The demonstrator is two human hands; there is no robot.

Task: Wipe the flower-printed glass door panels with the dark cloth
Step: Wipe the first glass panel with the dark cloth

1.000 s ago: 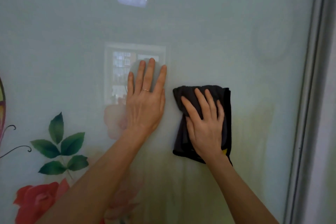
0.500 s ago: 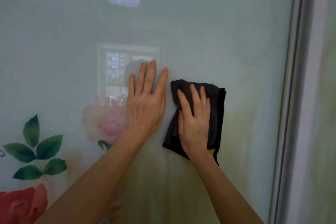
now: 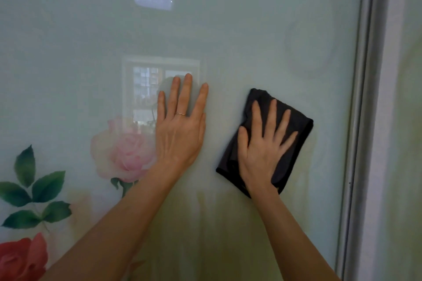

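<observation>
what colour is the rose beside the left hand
Pale pink printed rose, best in the head view.

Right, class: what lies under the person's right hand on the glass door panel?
The folded dark cloth, pressed flat against the glass door panel by the right hand, fingers spread. The glass beneath the cloth is covered, so its state cannot be seen.

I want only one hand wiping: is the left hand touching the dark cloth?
Apart. The head view shows bare glass panel between the left hand and the dark cloth.
</observation>
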